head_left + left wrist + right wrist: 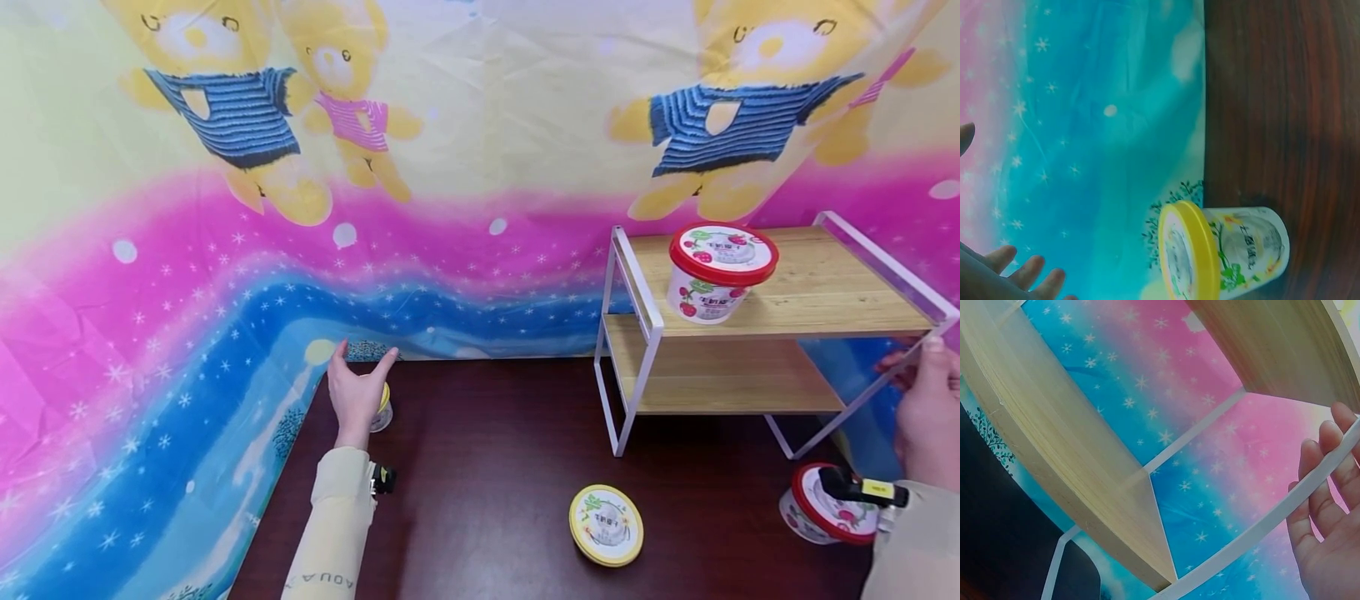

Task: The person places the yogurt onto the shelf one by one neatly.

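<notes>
My left hand is held up with thumb and fingers spread apart, in front of a small yellow-lidded tub that it partly hides. In the left wrist view this tub stands apart from the fingers. At the right, my right hand holds the white metal side frame of a two-tier wooden shelf. Its thumb lies in front of the bar; in the right wrist view its fingers pass behind. A red-lidded tub sits on the top board.
Another yellow-lidded tub stands on the dark wooden table near the front. A second red-lidded tub is by the shelf's right foot, partly behind the right wrist. Behind everything hangs a bear-patterned cloth.
</notes>
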Available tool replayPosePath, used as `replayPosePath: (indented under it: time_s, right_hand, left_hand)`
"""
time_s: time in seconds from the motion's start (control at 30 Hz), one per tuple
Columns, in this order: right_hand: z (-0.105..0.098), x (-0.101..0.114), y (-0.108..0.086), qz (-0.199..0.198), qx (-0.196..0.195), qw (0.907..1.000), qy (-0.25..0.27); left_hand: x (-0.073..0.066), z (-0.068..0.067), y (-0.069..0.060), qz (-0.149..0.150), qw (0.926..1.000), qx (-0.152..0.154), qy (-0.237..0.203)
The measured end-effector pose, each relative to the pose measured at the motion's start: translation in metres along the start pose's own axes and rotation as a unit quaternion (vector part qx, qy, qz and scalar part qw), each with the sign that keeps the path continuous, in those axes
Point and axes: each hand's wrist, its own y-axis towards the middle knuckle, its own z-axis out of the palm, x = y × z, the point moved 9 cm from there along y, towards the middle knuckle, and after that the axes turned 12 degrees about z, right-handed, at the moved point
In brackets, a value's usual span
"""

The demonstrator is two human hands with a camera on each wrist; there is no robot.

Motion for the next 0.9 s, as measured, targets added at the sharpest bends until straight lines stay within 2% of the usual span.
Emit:
replayPosePath:
  time_s: [0.27, 0.5, 0.73, 0.9]
  right_hand:
    - [0.003, 0.000, -0.002, 0.014, 0.001, 0.9999, -0.003]
    - [0.003, -0.001, -0.003, 0.015, 0.003, 0.9999, -0.003]
    - [0.004, 0.000, -0.004, 0.013, 0.004, 0.9998, -0.015]
    - [0.002, -0.001, -0.002, 0.007, 0.009, 0.9996, -0.028]
  left_hand:
    - [0.015, -0.008, 0.003, 0.001, 0.9995, 0.000, 0.031]
    - [0.033, -0.008, 0.002, -0.016, 0.9987, 0.023, 0.043]
    - [0.049, -0.004, 0.003, -0.008, 0.9960, 0.066, 0.059]
    - [0.060, -0.002, -0.001, -0.016, 0.9929, 0.094, 0.071]
